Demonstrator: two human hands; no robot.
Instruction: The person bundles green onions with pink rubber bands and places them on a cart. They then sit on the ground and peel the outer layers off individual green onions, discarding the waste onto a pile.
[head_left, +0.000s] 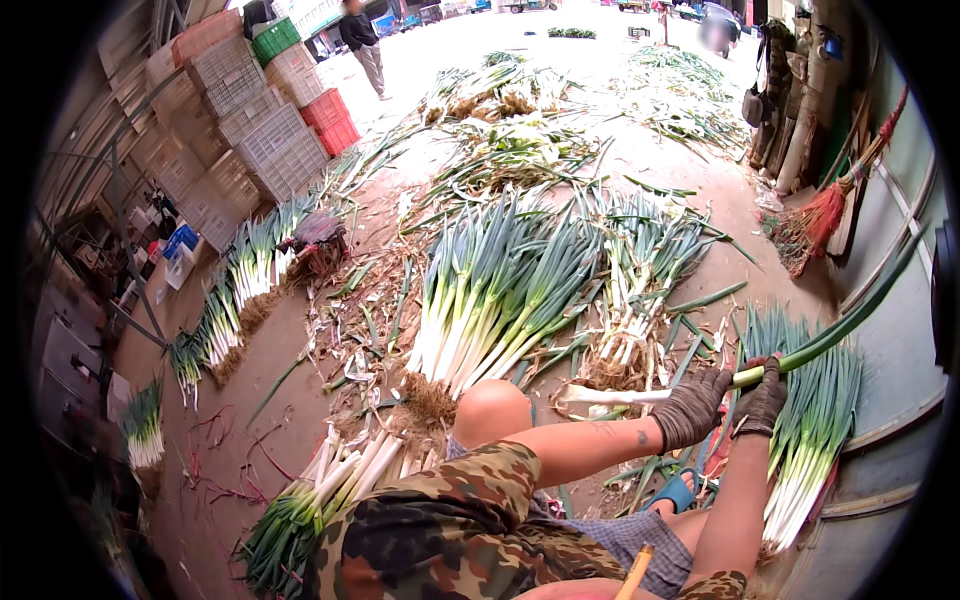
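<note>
Both my hands wear dark, dirty gloves and grip one long green onion (832, 339), its white root end pointing left and its green leaves reaching up to the right. My left hand (694, 409) is closed around the pale stalk. Just right of it, my right hand (761, 397) holds the stalk where it turns green. Beneath and right of my hands lies a pile of green onions (814, 435), white ends towards me. A large fan of green onions (495, 292) spreads in front of my knee, with a smaller, leafier heap (637, 277) beside it.
More green onions (322, 495) lie at my left side, and bundles (251, 262) line the floor farther left. Stacked plastic crates (281, 150) stand behind them. A red broom (814, 217) leans by the metal wall at right. A person (364, 45) stands far off. Trimmed leaves litter the floor.
</note>
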